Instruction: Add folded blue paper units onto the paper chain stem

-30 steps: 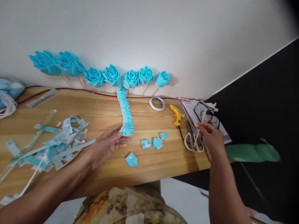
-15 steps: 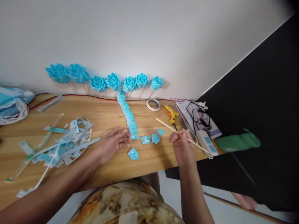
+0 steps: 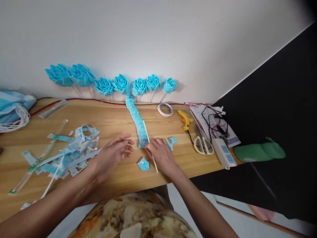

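Observation:
My right hand (image 3: 160, 152) is closed around a thin pale stick (image 3: 146, 130), low over the table. Its fingers cover part of the small folded blue pieces there; one blue piece (image 3: 173, 140) shows beyond the knuckles. My left hand (image 3: 116, 150) hovers to the left with fingers apart and nothing in it. Between the hands, a row of overlapping blue folded petals (image 3: 135, 115) runs back toward the wall, its near end beside my right fingertips. A single folded blue piece (image 3: 143, 164) lies in front of the row.
Blue flowers (image 3: 121, 84) on sticks lean against the wall. Blue and white scraps (image 3: 66, 155) are heaped at left. On the right are a tape roll (image 3: 165, 109), yellow glue gun (image 3: 185, 119), scissors (image 3: 203, 145), power strip (image 3: 224, 153) and green bottle (image 3: 259, 152).
My right hand has moved left with the stick, from near the scissors to the folded pieces, and the stick now points more upright. My left hand has drawn slightly away from the petal row.

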Demonstrator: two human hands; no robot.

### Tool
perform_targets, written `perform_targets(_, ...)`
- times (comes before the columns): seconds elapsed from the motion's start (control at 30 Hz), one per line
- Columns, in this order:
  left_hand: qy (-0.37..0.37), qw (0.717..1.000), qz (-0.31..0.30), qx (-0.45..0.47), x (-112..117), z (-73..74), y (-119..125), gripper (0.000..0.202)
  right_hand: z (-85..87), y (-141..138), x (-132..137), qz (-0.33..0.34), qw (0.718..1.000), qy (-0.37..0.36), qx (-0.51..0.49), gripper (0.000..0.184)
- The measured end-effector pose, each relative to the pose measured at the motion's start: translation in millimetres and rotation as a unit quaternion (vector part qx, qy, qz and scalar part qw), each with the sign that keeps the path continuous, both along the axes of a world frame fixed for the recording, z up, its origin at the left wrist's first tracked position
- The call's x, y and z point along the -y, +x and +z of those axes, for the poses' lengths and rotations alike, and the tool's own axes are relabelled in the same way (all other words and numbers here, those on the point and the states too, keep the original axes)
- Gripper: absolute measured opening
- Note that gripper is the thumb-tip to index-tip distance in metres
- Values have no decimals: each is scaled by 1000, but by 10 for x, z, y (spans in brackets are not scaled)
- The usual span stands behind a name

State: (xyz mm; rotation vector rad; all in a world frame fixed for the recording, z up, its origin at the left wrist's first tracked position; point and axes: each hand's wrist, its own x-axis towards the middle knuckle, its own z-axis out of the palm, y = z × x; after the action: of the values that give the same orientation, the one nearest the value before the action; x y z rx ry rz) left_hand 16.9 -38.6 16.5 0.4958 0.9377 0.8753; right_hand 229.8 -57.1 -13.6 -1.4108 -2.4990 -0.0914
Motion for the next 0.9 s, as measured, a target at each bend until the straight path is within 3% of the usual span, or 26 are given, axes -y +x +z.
perform_targets(0.1, -41, 999, 2, -3, 43, -57, -57, 40, -29, 3, -97, 9, 1000, -6, 17, 7)
perform_targets(0.2, -70, 997, -12, -5, 41, -88, -64, 38, -12, 17, -151, 11, 999, 5, -31, 10)
perform_targets(0.33, -102, 992, -72, 23, -65, -78, 37, 27, 106, 57, -140, 17, 993, 32, -109, 14)
perform_targets(0.5, -92, 983, -143, 73, -248, -65, 245, 29, 196, 78, -104, 33, 992, 47, -111, 13)
perform_targets(0.63, -49, 991, -115, 50, -361, -120, 361, 15, 232, 55, -118, 33, 993, 31, -111, 15)
perform_targets(0.7, -10, 996, -77, 40, -407, -160, 390, 14, 288, 53, -104, 32, 987, 13, -159, 19)
perform_targets(0.8, 80, 996, -35, 19, -441, -198, 401, 19, 367, 88, -15, -12, 940, -21, -341, 27)
perform_targets(0.9, 152, 988, -21, -20, -422, -203, 388, 28, 338, 155, 105, -122, 820, -71, -555, 28)
